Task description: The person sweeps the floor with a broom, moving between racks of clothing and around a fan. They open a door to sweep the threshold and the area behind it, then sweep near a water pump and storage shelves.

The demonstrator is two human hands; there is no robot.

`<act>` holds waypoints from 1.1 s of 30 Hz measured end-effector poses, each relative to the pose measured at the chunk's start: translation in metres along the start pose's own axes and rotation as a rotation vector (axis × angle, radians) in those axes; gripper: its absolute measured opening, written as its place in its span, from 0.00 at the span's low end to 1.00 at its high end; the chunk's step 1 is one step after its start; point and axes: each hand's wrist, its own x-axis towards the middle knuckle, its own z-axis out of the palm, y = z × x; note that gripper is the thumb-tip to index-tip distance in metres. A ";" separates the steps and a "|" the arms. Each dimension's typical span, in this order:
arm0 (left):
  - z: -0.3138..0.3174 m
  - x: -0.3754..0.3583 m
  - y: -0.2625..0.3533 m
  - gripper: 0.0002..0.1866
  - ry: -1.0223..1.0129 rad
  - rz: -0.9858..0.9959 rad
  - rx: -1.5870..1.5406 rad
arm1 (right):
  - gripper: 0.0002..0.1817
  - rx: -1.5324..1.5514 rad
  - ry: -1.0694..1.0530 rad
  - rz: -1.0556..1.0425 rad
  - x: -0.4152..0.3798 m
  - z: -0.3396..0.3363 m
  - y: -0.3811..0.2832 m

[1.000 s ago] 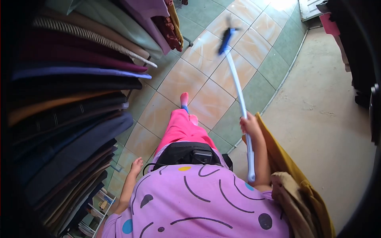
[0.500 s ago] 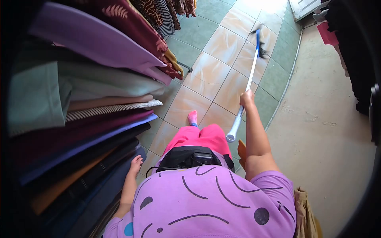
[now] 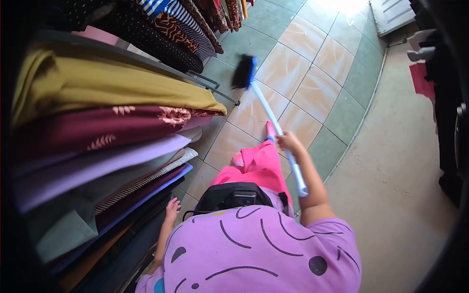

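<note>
My right hand (image 3: pixel 289 141) is wrapped round the pale handle of a broom (image 3: pixel 265 103), ahead of my right leg. The broom's blue head with black bristles (image 3: pixel 243 72) is up to the left, over the green floor tiles beside the clothes rack; its bristles are blurred. Below my grip, the handle's thick end comes back along my forearm. My left hand (image 3: pixel 173 207) hangs low at my side, fingers apart and holding nothing, right by the dark hanging garments (image 3: pixel 146 219).
Rows of hanging clothes (image 3: pixel 122 115) fill the left side, and a metal rack bar (image 3: pixel 222 94) juts toward the walkway. Orange and green tiles (image 3: pixel 305 93) run ahead to a white door (image 3: pixel 391 17). A beige wall (image 3: pixel 386 161) and dark clothes (image 3: pixel 442 107) stand on the right.
The broom head has swung left from the right side of the walkway to the rack side. My right hand moved slightly left and back. One foot has stepped forward, and the view has advanced.
</note>
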 end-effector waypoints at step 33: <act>0.125 -0.029 0.045 0.17 -0.348 -0.048 -0.318 | 0.12 -0.409 0.640 -0.038 0.059 -0.224 -0.212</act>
